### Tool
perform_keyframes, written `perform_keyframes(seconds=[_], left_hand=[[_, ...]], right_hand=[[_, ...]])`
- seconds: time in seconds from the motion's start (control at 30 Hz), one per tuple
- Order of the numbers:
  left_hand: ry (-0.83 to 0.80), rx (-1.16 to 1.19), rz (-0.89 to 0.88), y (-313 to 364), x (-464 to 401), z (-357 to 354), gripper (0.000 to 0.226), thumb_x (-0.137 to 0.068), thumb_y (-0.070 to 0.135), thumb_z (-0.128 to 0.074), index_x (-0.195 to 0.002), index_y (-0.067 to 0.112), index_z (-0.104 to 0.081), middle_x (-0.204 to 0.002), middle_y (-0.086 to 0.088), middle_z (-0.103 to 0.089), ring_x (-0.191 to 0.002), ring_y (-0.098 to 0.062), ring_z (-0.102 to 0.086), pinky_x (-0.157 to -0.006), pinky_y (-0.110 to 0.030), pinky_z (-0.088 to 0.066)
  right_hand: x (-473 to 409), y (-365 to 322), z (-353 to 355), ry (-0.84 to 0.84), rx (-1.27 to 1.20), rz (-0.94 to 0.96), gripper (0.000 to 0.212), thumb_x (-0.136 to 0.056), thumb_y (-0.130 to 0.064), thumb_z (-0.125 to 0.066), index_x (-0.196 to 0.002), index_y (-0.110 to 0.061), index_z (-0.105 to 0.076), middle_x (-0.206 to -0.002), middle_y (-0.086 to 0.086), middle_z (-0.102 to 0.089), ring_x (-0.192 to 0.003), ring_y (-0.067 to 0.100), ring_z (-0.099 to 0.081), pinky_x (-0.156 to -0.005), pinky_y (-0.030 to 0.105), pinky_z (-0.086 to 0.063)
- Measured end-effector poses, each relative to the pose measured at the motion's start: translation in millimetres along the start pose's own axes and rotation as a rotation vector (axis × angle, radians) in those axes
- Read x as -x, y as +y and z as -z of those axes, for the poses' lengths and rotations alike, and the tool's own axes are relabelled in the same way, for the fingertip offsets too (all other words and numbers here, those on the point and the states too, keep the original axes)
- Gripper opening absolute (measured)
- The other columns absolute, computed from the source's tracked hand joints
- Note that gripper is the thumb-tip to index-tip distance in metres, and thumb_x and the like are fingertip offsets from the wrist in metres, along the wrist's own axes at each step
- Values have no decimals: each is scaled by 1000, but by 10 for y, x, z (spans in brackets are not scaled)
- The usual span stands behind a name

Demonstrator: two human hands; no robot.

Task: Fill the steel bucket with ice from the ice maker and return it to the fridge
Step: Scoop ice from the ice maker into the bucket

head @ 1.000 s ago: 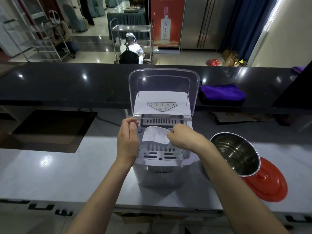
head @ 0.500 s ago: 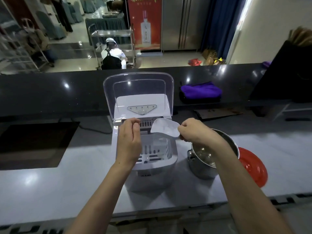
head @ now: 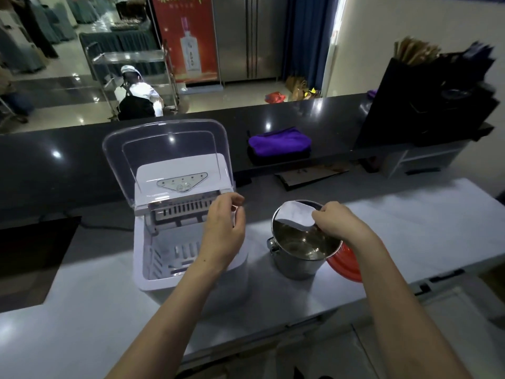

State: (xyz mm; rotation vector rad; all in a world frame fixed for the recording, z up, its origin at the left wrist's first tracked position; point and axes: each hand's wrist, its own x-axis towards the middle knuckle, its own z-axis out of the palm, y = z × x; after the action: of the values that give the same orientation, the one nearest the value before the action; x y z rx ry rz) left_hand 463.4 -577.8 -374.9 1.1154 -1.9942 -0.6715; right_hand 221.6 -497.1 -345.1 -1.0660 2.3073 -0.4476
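A white ice maker stands on the pale counter with its clear lid swung up. My left hand rests over its right rim, fingers curled and gripping the edge of the white basket inside. To its right sits the steel bucket, open, with its inside shiny. My right hand holds a white ice scoop tilted over the bucket's far rim. I cannot make out ice in the scoop or the bucket.
A red lid lies behind the bucket's right side. A purple cloth lies on the dark raised ledge behind. A black box with brown sticks stands at the far right. A person crouches by a steel trolley beyond the ledge.
My right hand has carried the scoop out of the ice maker and rightward to above the bucket. The left hand stays at the ice maker. The view has shifted right.
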Motion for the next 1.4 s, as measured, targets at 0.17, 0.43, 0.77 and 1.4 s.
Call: perform_keyframes(seconds=[0.17,0.43,0.77,1.4], left_hand=[[-18,-26,-10,-18,35,-87,15,-102,14,-54,-116,18,-59,-110,6,-56,-103,-9,-52,-92,-25,-46],[-13,-55,-6,0,56,-84,18,-102,11,-54,-119,14,-59,-110,7,-54,-104,-10,-51,-91,-21,-42],[49,5,37,-59,58,54,18,-103,13,-54,-119,18,-59,-113,5,-59,-104,-13,-57,-92,-30,-52],[230,-73,132,-518,221,849,16,-103,11,-55,-118,16,-59,-113,2,-60,-104,-15,-57,-87,-23,-50]], right_hand=[[-35,253,-135,35,54,-77,22,-97,-18,-50,-105,-3,-63,-92,12,-64,-77,23,-61,-58,31,-45],[-44,325,-283,101,111,-104,7,-94,-7,-50,-94,-5,-57,-100,19,-67,-87,34,-63,-67,32,-45],[6,223,-222,181,-195,-11,23,-96,-24,-50,-84,-10,-64,-89,9,-66,-75,20,-57,-58,31,-41],[289,-876,-456,52,-216,369,24,-98,-24,-52,-86,-7,-64,-77,6,-63,-66,17,-50,-58,32,-40]])
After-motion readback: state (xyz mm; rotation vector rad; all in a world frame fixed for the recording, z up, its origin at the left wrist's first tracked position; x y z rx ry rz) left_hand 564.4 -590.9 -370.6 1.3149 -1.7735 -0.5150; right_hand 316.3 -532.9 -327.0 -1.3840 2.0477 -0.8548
